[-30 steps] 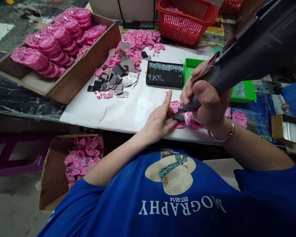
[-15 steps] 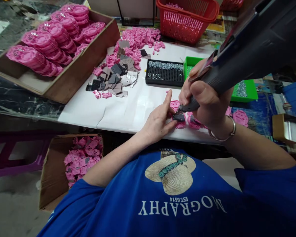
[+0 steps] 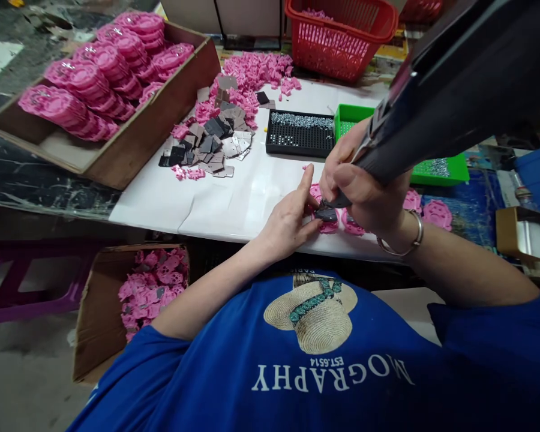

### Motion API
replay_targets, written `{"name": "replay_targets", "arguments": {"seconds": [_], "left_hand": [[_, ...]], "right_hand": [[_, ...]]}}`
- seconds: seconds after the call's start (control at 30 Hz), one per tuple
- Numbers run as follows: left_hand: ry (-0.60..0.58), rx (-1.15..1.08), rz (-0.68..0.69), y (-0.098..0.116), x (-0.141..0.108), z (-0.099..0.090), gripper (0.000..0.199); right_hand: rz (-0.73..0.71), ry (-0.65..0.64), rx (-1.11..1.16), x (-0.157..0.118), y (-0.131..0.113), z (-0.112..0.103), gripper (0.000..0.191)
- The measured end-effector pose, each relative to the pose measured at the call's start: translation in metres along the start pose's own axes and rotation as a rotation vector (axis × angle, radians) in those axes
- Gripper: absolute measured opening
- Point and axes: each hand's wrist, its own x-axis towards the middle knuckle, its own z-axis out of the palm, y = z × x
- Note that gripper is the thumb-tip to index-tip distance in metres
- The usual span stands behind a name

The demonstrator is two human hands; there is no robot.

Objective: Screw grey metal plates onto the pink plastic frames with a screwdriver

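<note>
My right hand is wrapped round a dark power screwdriver, which slants down to the left. Its tip meets a pink plastic part with a dark plate on it, near the table's front edge. At the left side of that part, my left hand holds it between thumb and fingers, with the index finger stretched forward. Another pink part lies just to the right, partly under my right hand. Behind them stands a black tray of screws, beside a green tray partly hidden by the right hand and tool.
A cardboard box of stacked pink parts stands at the back left. Loose plates and small pink pieces lie beside it. A red basket is at the back. Below the table, another box holds pink parts.
The screwdriver and my right hand have shifted slightly left and tilted, with the tip still at the pink part. My left hand has hardly moved.
</note>
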Motion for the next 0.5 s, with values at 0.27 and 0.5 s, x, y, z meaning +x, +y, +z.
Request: {"name": "replay_targets", "arguments": {"seconds": [0.27,0.5], "left_hand": [[-0.041,-0.02,-0.043,-0.002,-0.002,-0.001,0.092],[-0.022,0.19,0.083,0.0,-0.001,-0.005,0.071]], "right_hand": [[0.046,0.13,0.227,0.014,-0.021,-0.008,0.037],[-0.138,0.466,-0.159,0.019,-0.048,-0.077,0.023]]}}
